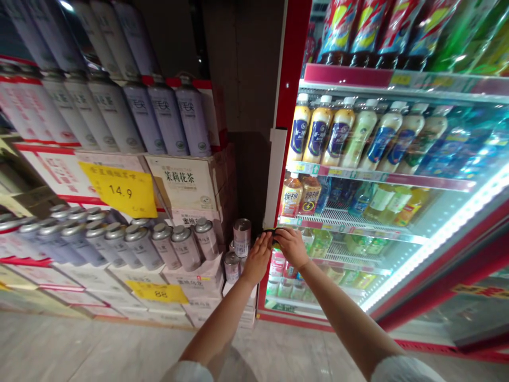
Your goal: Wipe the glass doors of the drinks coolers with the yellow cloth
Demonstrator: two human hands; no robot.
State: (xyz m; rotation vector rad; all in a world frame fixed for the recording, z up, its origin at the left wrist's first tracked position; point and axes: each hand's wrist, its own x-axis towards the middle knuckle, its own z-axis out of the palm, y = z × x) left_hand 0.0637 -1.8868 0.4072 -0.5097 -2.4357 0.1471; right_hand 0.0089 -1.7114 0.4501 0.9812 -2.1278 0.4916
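Note:
Both my hands meet at the left frame (271,201) of a red drinks fridge, at about the height of a lower shelf. Between them is a small black-and-yellow thing (273,233), mostly covered by fingers; its kind cannot be made out. My left hand (257,259) holds it from the left, fingers pressed together. From the right, my right hand (292,247) grips it with bent fingers, in front of the lit shelves. Just left of my left hand stand a few stacked pinkish cans (242,237).
Tall tea cans (193,119) stand on cartons (183,178) at the left, with a yellow price sign (121,190) below. More cans (185,248) line the lower tier. Bottles (298,132) fill the fridge shelves; a lit door edge (441,233) slants at the right. Grey floor (131,350) lies below.

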